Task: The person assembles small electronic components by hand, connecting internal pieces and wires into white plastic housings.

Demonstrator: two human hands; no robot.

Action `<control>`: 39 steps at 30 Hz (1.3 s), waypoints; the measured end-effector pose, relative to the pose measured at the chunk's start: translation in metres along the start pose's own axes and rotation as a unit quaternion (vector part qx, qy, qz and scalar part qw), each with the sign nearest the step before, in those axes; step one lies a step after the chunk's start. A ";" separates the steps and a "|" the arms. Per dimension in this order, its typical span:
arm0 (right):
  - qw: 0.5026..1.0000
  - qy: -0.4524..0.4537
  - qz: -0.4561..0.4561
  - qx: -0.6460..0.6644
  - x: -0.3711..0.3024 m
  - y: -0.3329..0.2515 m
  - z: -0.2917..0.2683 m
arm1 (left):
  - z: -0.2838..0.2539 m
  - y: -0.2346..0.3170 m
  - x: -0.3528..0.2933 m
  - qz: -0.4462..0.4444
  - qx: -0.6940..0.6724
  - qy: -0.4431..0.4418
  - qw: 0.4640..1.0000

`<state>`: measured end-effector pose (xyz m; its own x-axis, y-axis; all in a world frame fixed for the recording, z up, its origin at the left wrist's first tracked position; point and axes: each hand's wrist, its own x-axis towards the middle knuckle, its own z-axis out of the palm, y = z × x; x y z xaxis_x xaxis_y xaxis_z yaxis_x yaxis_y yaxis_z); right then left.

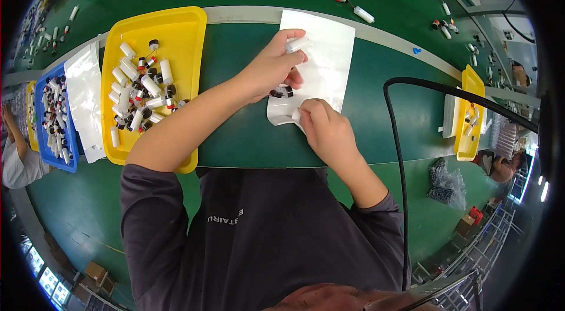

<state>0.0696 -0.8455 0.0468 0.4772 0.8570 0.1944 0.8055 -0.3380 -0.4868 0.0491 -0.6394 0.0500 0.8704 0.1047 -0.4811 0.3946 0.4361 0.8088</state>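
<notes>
Left hand [272,70] fingers grip tube [297,45], axis roughly crosswise, beyond and left of right hand [329,133]; its fingers apparently pinch sheet's near edge [296,115].

My left hand [281,63] holds a white cylinder [298,45] above a white sheet [327,55]; my right hand [327,133] pinches the sheet's curled near edge. Leftward lies a yellow tray [183,37].

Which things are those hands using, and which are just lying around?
In use:
white tube, in the left hand
white sheet, pinched by the right hand
big yellow tray with similar tubes, probably

Seemingly lying about:
plastic bag, right
cardboard box, lower left
small blue thing, upper right
</notes>
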 end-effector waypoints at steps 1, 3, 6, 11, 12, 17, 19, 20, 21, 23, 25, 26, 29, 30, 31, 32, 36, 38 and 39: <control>0.998 -0.020 0.005 0.058 0.002 0.002 -0.003 | -0.001 0.004 -0.004 0.013 0.065 -0.015 0.998; 0.992 -0.038 0.016 0.117 0.006 0.007 -0.007 | -0.001 0.006 -0.019 0.022 0.131 -0.033 0.991; 0.976 -0.069 0.028 0.204 0.011 0.012 -0.010 | 0.006 -0.006 -0.062 0.082 0.159 -0.125 0.976; 0.979 -0.061 0.042 0.193 0.018 0.021 -0.003 | 0.004 -0.041 -0.083 -0.049 0.154 -0.169 0.972; 0.980 -0.065 0.034 0.182 0.020 0.021 -0.002 | 0.001 -0.049 -0.083 -0.050 0.154 -0.167 0.973; 0.808 0.042 0.245 0.534 0.019 0.039 -0.013 | 0.001 -0.039 -0.084 -0.013 -0.077 -0.105 0.991; 0.858 0.112 0.147 0.480 0.030 0.028 -0.012 | 0.002 -0.015 -0.078 0.061 -0.204 -0.091 0.973; 0.890 0.176 0.052 0.417 0.037 0.018 -0.011 | 0.002 -0.002 -0.068 0.113 -0.226 -0.075 0.965; 0.918 0.168 0.026 0.357 0.047 0.002 -0.012 | 0.001 0.011 -0.058 0.128 -0.243 -0.063 0.960; 0.931 0.187 0.003 0.313 0.068 -0.011 0.001 | 0.005 0.033 -0.040 0.148 -0.255 -0.062 0.954; 0.941 0.201 -0.020 0.272 0.084 -0.004 0.013 | 0.008 0.045 -0.031 0.120 -0.264 -0.035 0.956; 0.907 0.206 0.003 0.367 0.091 0.004 0.019 | 0.009 0.045 -0.027 0.124 -0.262 -0.038 0.956; 0.835 0.196 0.048 0.512 0.096 0.014 0.023 | -0.001 0.025 -0.014 0.136 -0.331 -0.148 0.922; 0.803 0.185 0.076 0.561 0.095 0.018 0.022 | -0.003 0.022 -0.011 0.135 -0.330 -0.150 0.922; 0.785 0.185 0.090 0.585 0.095 0.021 0.021 | -0.004 0.020 -0.009 0.145 -0.314 -0.153 0.926; 0.785 0.187 0.090 0.584 0.094 0.021 0.019 | -0.006 0.018 -0.007 0.155 -0.298 -0.155 0.929; 0.737 0.175 0.125 0.640 0.096 0.025 0.011 | -0.008 0.011 0.001 0.156 -0.195 -0.147 0.957; 0.726 0.167 0.141 0.652 0.097 0.026 0.013 | -0.003 0.011 0.001 0.189 -0.084 -0.064 0.976; 0.743 0.182 0.128 0.632 0.097 0.024 0.015 | -0.005 0.009 0.002 0.189 -0.086 -0.064 0.976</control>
<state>0.1301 -0.7649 0.0414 0.8059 0.5886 0.0631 -0.1908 0.3592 -0.9135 0.0528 -0.6304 0.0549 0.9781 0.1801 -0.1041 -0.0080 0.5326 0.8464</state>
